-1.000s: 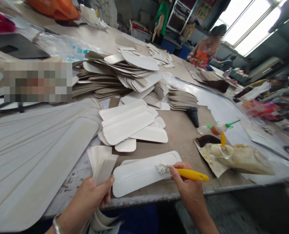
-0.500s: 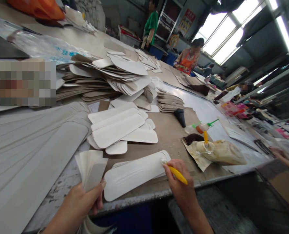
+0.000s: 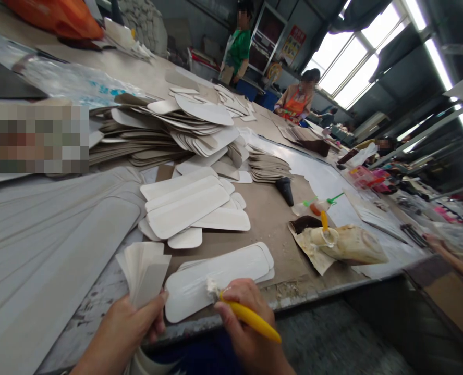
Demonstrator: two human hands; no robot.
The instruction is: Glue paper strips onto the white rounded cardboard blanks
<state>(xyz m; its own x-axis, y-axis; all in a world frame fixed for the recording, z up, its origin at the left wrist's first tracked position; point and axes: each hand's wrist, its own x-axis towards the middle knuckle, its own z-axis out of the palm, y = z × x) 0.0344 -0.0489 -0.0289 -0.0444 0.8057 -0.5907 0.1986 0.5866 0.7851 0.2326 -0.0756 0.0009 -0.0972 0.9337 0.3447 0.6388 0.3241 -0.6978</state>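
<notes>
1. Grasping a yellow-handled brush [image 3: 258, 325], the right hand [image 3: 251, 312] has its fingers closed round the handle; the white-loaded bristles touch the top rounded white board [image 3: 235, 265].
2. That board lies along the near edge of the bench [image 3: 309, 298], on top of other boards [image 3: 271, 256] whose ends and edges peep out beneath it.
3. Done so far, as far as can be judged: glossy, streaked wetness shows on the top board, so coating looks partly made. Whether it reaches both ends cannot be told.
4. The left hand [image 3: 133, 320] grips a fanned sheaf of off-white strips [image 3: 147, 273] just beside the board's left end, at the near edge. No strip lies on the board's visible face.
5. Left over, seemingly: the covered boards below show only their margins, and the loose pile of white boards [image 3: 188, 205], farther from the near edge, looks matt and uncoated.
6. Long pale boards [image 3: 78, 271] fan out on the left, reaching the near edge; each clearly seen one has a beige middle band. Whether they are finished cannot be told.
7. Toward the right, set in from the near edge, an opened paste pouch [image 3: 358, 247] lies with a second yellow handle [image 3: 324, 220] standing in its mouth.
</notes>
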